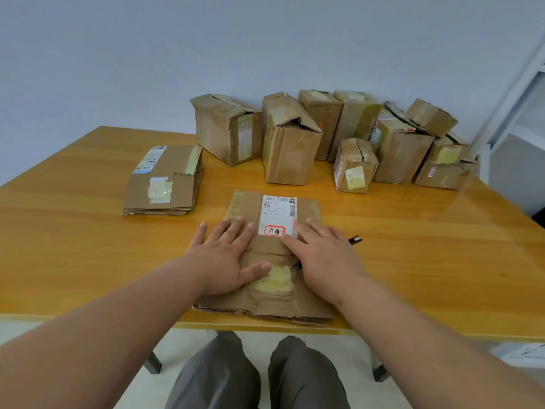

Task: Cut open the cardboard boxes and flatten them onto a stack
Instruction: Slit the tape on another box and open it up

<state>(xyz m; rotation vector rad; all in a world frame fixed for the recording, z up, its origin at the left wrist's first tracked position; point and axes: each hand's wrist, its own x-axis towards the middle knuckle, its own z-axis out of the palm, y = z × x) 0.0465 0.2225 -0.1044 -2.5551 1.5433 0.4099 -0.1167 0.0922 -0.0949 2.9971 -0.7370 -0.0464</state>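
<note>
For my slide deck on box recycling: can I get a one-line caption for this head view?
Both hands, left hand and right hand, press a flattened box on the table.

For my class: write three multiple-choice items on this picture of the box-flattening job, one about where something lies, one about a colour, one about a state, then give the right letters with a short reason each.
1. Where does the stack of flattened boxes lie on the table?
A. To the left of the box under the hands
B. On top of the standing boxes
C. On the floor

2. What colour is the frame round the handwriting on the white label?
A. Blue
B. Red
C. Green

3. In what state is the box under the left hand and the right hand?
A. Standing, taped shut
B. Torn in two halves
C. Pressed flat

Answers: 1 A, the stack sits left and a little further back; 2 B, the frame is red; 3 C, both palms press on it with straight fingers and it lies flat.
</note>
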